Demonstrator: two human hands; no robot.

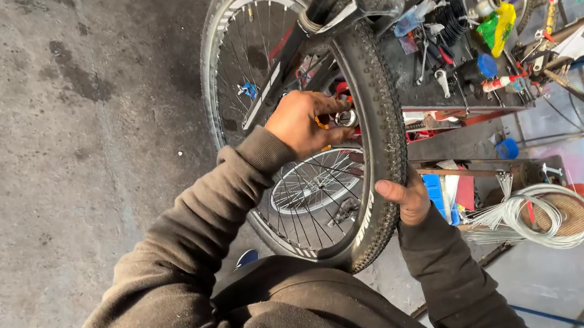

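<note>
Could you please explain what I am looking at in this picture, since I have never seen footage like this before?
There is no machine here: the single picture comes from a camera worn on a person's head, looking down past their dark sleeves at their two bare hands.

In front of them is a bicycle wheel with a knobby black tyre, set in the bike's fork. The left hand is at the centre of the wheel, fingers closed around something small at the hub; what exactly it grips is hidden. The right hand holds the tyre at its outer edge.

Behind the wheel stands a workbench cluttered with tools, bottles and a yellow rag. Lower right lies a coil of white cable. More bicycles show at the upper right. The floor is stained grey concrete.
</note>
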